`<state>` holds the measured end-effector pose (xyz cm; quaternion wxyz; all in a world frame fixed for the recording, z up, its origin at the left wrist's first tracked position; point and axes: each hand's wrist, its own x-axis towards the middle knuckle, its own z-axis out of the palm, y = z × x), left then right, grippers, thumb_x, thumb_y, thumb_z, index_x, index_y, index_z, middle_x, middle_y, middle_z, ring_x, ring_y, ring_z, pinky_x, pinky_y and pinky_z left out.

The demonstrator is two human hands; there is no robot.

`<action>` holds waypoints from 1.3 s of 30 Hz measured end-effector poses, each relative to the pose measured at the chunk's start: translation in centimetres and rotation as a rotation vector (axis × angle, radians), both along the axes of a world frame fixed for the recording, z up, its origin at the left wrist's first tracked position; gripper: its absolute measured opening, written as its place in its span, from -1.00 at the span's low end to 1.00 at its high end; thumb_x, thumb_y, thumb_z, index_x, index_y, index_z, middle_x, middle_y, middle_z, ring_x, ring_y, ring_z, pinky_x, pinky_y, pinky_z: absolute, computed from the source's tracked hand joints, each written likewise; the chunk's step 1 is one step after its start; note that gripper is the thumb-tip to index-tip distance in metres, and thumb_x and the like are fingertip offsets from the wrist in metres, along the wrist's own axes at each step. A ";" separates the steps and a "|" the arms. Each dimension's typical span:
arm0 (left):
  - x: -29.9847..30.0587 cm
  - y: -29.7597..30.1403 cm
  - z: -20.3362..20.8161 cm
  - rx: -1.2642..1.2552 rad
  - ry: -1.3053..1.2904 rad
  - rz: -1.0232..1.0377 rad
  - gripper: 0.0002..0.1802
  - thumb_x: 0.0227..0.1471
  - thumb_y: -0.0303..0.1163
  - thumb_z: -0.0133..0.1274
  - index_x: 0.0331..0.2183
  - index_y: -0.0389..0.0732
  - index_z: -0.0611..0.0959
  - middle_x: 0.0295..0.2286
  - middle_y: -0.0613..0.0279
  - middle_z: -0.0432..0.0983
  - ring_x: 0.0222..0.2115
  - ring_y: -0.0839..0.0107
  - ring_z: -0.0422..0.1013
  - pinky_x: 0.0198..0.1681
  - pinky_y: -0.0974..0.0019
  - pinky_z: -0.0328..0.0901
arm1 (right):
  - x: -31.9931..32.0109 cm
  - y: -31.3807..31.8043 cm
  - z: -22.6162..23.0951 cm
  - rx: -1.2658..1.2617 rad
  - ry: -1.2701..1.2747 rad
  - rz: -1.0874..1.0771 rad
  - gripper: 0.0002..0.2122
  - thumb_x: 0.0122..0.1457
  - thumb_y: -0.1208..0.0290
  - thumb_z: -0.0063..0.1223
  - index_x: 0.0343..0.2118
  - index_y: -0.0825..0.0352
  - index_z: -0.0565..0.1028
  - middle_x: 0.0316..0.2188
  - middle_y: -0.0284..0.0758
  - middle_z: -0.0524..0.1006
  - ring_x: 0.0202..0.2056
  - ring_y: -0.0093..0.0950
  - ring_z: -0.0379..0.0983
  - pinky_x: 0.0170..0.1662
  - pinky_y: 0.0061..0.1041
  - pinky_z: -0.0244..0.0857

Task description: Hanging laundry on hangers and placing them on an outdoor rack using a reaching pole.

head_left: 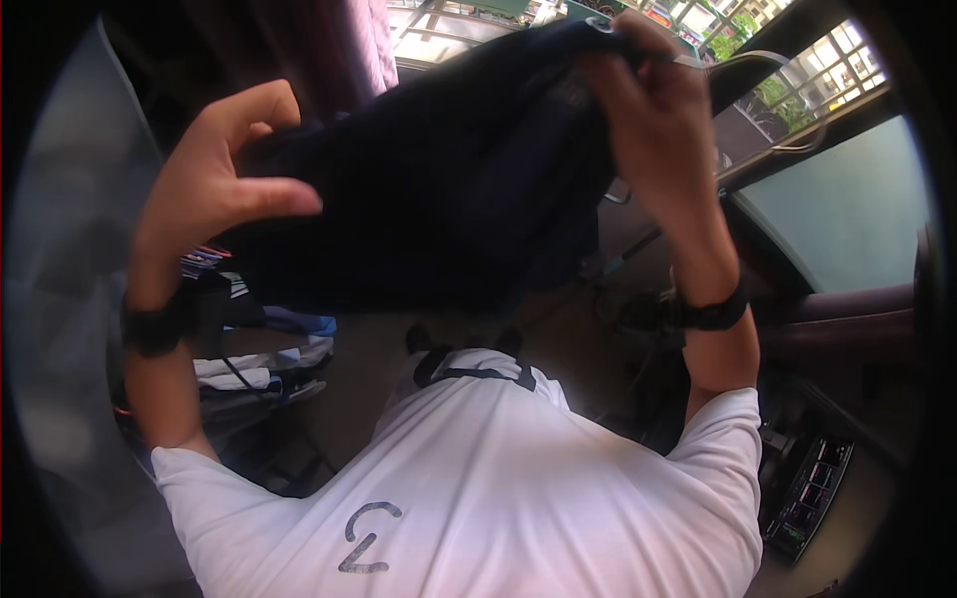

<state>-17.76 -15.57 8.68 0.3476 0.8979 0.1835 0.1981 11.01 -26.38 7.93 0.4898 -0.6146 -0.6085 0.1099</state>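
Observation:
A dark navy garment [429, 189] is stretched between my two hands in front of me, its exact kind hard to tell in the dark folds. My right hand [653, 120] pinches its upper right corner, beside a small round button-like piece. At the lower left end, my left hand [224, 179] has its thumb laid over the cloth and its fingers curled; some fingertips are hidden. Both wrists wear black bands. The cloth sags between the hands and blocks the view behind it.
Several folded or hung clothes [264, 364] are at the left, below my left forearm. A mauve curtain [349, 60] hangs behind the garment. At upper right are a barred window [847, 60] and a curved metal rail [763, 58]. A dark panelled object [817, 488] sits at lower right.

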 end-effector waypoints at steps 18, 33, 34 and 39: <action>1.6 1.5 -5.1 0.193 -0.342 0.592 -0.84 0.01 -0.43 0.10 -0.41 -0.32 0.51 -0.65 0.13 0.43 -0.59 0.52 0.41 -0.50 0.44 0.24 | 4.2 -2.8 6.7 0.184 -0.499 -0.174 -0.84 0.07 0.41 0.09 -0.54 0.36 0.41 -0.75 -0.53 0.25 -0.65 -0.79 0.08 -0.59 -0.68 -0.06; -2.8 2.2 0.6 -0.406 -0.180 0.228 -0.72 0.11 -0.28 0.00 -0.33 -0.33 0.61 -0.52 0.49 0.47 -0.49 0.74 0.31 -0.39 0.62 0.21 | 7.1 -5.3 4.9 -0.142 0.611 -0.038 -0.85 0.12 0.53 0.04 -0.50 0.20 0.32 -0.57 -0.56 0.37 -0.55 -0.80 0.27 -0.52 -0.80 0.11; -2.5 2.0 0.7 -0.399 -0.182 0.231 -0.72 0.11 -0.28 0.00 -0.33 -0.33 0.61 -0.52 0.49 0.47 -0.49 0.74 0.31 -0.39 0.62 0.21 | 6.8 -5.5 5.2 -0.129 0.672 -0.076 -0.86 0.12 0.53 0.04 -0.49 0.20 0.32 -0.58 -0.55 0.38 -0.57 -0.81 0.27 -0.56 -0.82 0.10; -0.9 1.0 1.5 -0.833 -0.481 0.255 -0.71 0.16 -0.25 -0.07 -0.25 -0.28 0.55 -0.37 0.38 0.53 -0.40 0.64 0.40 -0.30 0.56 0.30 | 8.4 -6.0 4.4 -0.239 0.641 0.069 -0.86 0.11 0.50 0.05 -0.48 0.18 0.31 -0.63 -0.59 0.34 -0.68 -0.85 0.22 -0.71 -0.86 -0.06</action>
